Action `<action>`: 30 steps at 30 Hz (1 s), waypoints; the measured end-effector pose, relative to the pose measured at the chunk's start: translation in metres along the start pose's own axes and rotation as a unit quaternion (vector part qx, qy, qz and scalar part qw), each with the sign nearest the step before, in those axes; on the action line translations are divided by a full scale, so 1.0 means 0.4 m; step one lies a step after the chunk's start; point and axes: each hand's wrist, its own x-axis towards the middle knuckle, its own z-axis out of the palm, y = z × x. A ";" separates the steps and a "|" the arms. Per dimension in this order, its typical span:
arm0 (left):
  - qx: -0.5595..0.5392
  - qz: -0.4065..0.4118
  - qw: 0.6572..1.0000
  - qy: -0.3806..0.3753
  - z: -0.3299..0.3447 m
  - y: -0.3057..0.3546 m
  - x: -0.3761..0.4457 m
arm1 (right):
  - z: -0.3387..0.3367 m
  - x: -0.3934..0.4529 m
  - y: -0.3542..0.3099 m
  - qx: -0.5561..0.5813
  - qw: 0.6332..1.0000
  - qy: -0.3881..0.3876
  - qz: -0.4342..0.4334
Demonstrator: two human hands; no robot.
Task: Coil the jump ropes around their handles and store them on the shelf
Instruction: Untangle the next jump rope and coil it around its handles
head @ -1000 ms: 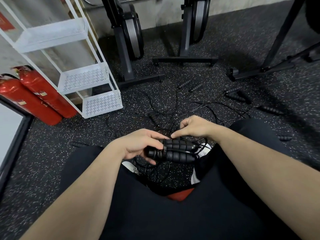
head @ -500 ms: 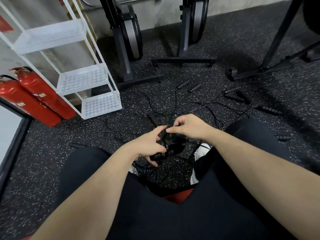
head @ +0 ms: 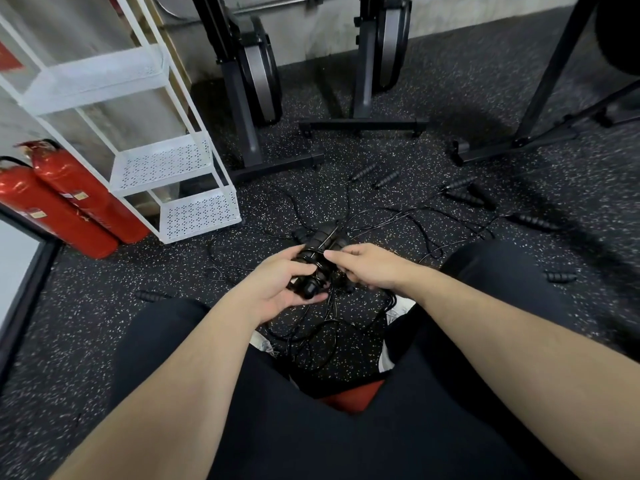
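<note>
My left hand (head: 277,285) grips a pair of black ribbed jump rope handles (head: 320,242), held side by side and pointing away from me. My right hand (head: 367,266) pinches the thin black cord (head: 332,306) against the handles near their middle. Loose cord hangs down between my knees. More black handles (head: 464,197) and tangled cords (head: 408,220) lie on the speckled floor beyond my hands. The white wire shelf (head: 197,213) stands at the left, its perforated trays bare.
Two red fire extinguishers (head: 69,199) lean beside the shelf. Black exercise machine frames (head: 360,124) stand along the back wall, with another stand (head: 512,147) at the right. A single handle (head: 149,296) lies left of my knee, another (head: 561,276) at the right.
The handle pair has turned from lying crosswise to pointing away from me. My hands have lifted a little further from my lap, the right one moving along the cord.
</note>
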 end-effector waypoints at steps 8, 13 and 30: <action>-0.087 0.075 0.992 -0.050 0.011 0.006 -0.010 | -0.007 0.009 -0.001 0.207 0.977 -0.038 0.030; -0.141 0.075 0.984 -0.081 0.009 0.004 -0.019 | -0.009 0.001 0.000 0.287 0.956 -0.053 -0.011; -0.022 0.133 0.987 0.092 0.050 -0.010 -0.003 | 0.036 0.003 -0.011 0.212 0.976 0.021 -0.043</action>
